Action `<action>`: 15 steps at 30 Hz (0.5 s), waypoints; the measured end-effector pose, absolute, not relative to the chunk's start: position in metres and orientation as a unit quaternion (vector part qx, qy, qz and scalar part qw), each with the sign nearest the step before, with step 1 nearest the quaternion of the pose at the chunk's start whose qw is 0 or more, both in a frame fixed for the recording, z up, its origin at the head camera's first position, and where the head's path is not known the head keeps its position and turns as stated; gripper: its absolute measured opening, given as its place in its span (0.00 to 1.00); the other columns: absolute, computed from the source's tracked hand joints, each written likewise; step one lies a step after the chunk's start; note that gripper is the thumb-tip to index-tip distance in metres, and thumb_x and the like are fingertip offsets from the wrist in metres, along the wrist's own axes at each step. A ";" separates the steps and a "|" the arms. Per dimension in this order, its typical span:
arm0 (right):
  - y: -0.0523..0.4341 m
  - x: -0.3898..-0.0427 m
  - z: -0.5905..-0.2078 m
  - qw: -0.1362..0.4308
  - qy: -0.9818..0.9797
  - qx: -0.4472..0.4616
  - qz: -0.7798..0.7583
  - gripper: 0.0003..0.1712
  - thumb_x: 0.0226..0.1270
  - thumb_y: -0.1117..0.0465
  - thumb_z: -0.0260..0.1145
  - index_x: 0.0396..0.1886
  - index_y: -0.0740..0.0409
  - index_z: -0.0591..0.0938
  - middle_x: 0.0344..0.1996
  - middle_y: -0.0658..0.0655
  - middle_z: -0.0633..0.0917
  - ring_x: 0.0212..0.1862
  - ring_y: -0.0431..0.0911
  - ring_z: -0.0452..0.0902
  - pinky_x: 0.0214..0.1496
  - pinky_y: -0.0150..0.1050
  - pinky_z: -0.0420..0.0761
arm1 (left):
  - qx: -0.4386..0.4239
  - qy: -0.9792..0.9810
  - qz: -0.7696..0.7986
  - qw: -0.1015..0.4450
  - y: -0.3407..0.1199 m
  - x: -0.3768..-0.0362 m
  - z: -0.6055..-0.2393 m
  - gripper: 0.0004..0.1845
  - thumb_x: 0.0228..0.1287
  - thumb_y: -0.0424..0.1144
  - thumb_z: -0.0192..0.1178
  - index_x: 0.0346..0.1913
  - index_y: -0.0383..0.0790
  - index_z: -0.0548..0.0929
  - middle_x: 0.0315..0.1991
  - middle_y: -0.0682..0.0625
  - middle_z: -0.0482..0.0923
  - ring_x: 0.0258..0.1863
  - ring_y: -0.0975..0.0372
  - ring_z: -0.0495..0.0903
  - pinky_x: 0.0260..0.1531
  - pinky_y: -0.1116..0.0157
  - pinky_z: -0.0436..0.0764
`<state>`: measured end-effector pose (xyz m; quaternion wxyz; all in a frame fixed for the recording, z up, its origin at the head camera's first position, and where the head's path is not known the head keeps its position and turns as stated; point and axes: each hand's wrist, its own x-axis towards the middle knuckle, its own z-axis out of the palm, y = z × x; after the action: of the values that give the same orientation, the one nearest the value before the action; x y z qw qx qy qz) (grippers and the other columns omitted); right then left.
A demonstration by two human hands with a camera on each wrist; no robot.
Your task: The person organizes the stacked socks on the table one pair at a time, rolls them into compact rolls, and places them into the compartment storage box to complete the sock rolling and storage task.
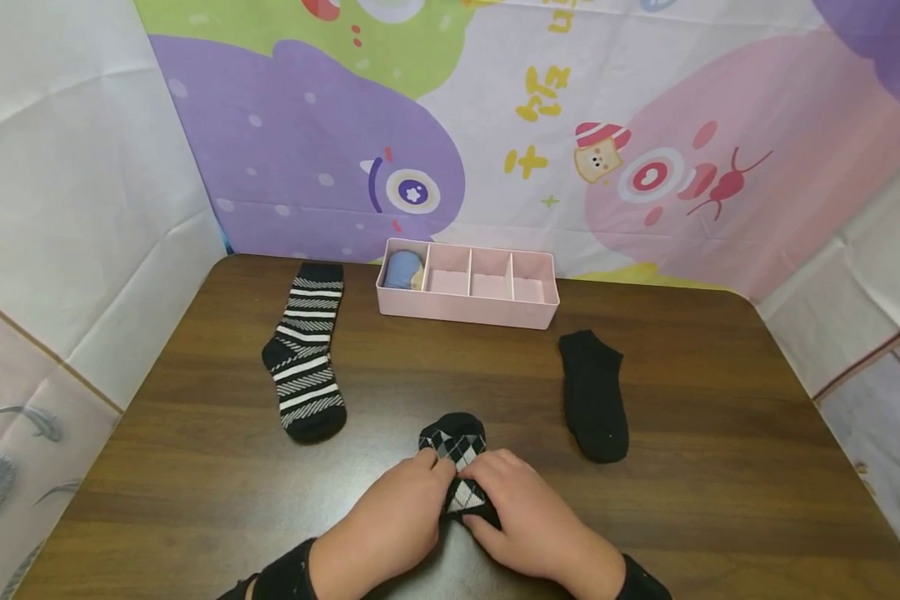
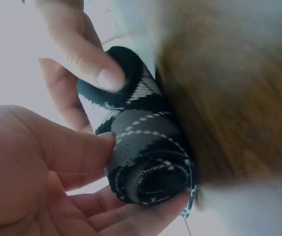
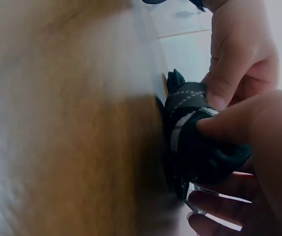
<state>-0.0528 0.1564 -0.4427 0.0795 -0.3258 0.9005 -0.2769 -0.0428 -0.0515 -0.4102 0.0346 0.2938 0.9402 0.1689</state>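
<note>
A black, grey and white argyle sock (image 1: 465,496) lies partly rolled up at the front middle of the table. My left hand (image 1: 393,512) grips the roll from its left side, thumb on the near face and fingers curled over the top. From the right, my right hand (image 1: 528,512) holds the other end the same way. In the left wrist view the rolled sock (image 2: 148,132) shows its spiral end, with both thumbs pressed on it. The right wrist view shows the roll's dark other end (image 3: 214,157) between thumb and fingers.
A striped black-and-white sock (image 1: 307,354) lies flat at left, a plain black sock (image 1: 595,396) at right. At the back stands a pink divided box (image 1: 465,310), a blue rolled item (image 1: 402,270) in its leftmost compartment. A cartoon-printed cloth (image 1: 525,200) hangs behind the table.
</note>
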 end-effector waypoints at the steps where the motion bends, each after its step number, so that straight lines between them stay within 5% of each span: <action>1: 0.156 -0.053 -0.442 0.075 0.903 -0.326 -0.271 0.18 0.71 0.53 0.70 0.57 0.47 0.79 0.55 0.44 0.80 0.57 0.41 0.74 0.62 0.47 0.76 | 0.289 0.941 0.170 0.040 -0.051 -0.043 -0.410 0.16 0.56 0.28 0.68 0.48 0.37 0.80 0.37 0.47 0.77 0.33 0.56 0.81 0.36 0.58 0.83; 10: 0.158 -0.054 -0.439 0.109 0.899 -0.304 -0.297 0.14 0.80 0.51 0.60 0.57 0.50 0.82 0.53 0.43 0.80 0.57 0.41 0.73 0.60 0.46 0.77 | 0.315 0.940 0.124 -0.031 -0.051 -0.042 -0.409 0.09 0.60 0.37 0.67 0.43 0.40 0.83 0.38 0.49 0.79 0.39 0.56 0.78 0.39 0.58 0.80; 15: 0.159 -0.054 -0.439 0.139 0.891 -0.281 -0.329 0.18 0.84 0.47 0.52 0.54 0.49 0.83 0.49 0.42 0.80 0.53 0.41 0.73 0.55 0.44 0.77 | 0.329 0.936 0.125 -0.001 -0.052 -0.042 -0.409 0.16 0.54 0.39 0.71 0.45 0.38 0.84 0.38 0.50 0.77 0.39 0.57 0.77 0.41 0.59 0.80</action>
<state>-0.0543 0.1591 -0.4389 0.1394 -0.2808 0.8907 -0.3291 -0.0422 -0.0515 -0.4086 -0.0010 0.3288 0.9361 0.1249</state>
